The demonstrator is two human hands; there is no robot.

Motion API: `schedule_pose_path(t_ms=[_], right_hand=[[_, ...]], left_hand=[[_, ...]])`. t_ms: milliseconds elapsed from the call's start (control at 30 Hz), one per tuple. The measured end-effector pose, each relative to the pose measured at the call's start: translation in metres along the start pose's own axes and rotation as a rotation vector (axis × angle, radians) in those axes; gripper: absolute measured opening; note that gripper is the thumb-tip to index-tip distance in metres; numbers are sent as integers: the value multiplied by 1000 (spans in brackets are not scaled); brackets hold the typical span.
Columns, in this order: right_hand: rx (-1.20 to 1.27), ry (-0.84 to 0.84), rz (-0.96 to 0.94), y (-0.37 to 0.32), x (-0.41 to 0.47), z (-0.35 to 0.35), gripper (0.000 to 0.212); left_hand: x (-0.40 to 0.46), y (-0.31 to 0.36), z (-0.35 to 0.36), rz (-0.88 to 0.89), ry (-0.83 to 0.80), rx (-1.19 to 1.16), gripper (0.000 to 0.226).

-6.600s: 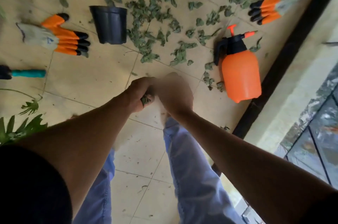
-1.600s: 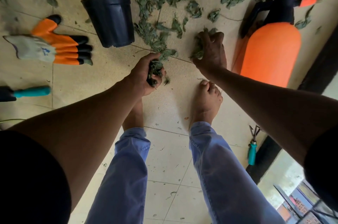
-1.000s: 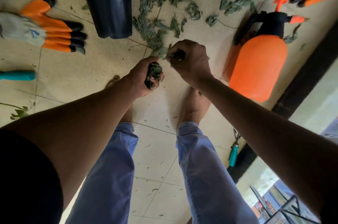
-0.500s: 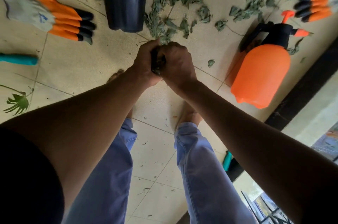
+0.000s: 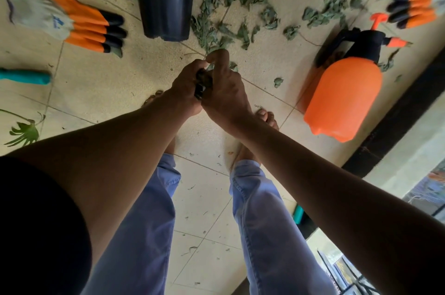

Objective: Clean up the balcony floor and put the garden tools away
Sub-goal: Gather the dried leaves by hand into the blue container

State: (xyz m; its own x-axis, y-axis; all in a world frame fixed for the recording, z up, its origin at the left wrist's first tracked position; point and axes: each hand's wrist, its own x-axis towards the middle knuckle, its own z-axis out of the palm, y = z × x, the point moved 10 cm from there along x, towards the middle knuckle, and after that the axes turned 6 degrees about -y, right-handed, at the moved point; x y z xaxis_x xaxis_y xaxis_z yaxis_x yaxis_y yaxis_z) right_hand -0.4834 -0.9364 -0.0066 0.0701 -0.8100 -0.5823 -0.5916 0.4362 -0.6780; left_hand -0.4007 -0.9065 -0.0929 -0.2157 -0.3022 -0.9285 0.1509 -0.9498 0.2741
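**Around the work: legs, plant and balcony edge**

A pair of loose lavender-blue cotton trousers (image 5: 267,227) fills the lower middle, one leg on each side. Below the hems stand two bare feet (image 5: 266,118), toes pointing up the frame. A fan-shaped green plant frond (image 5: 24,132) reaches in from the left edge. A black short sleeve (image 5: 36,234) covers the lower left corner. On the right a long black strip (image 5: 397,121) runs diagonally beside a pale plastered ledge (image 5: 409,162), with glass panes (image 5: 428,193) beyond it.

Beige tiled floor (image 5: 101,83); dark threshold (image 5: 397,121), possibly door track.
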Motion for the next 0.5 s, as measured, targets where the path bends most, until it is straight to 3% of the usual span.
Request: schedule_pose_path(t_ms=[100, 267, 400, 500], right_hand=[[8, 70, -17, -1, -3, -11, 45], [12, 108, -36, 0, -3, -20, 50], [1, 83, -83, -4, -3, -24, 50], [-20, 83, -108, -3, -4, -27, 41]], left_hand=[[2, -9, 6, -63, -51, -182, 34], [-1, -10, 11, -84, -82, -325, 18], [-1, -13, 8, -111, -49, -328, 22], [-3, -8, 10, -87, -59, -330, 47]])
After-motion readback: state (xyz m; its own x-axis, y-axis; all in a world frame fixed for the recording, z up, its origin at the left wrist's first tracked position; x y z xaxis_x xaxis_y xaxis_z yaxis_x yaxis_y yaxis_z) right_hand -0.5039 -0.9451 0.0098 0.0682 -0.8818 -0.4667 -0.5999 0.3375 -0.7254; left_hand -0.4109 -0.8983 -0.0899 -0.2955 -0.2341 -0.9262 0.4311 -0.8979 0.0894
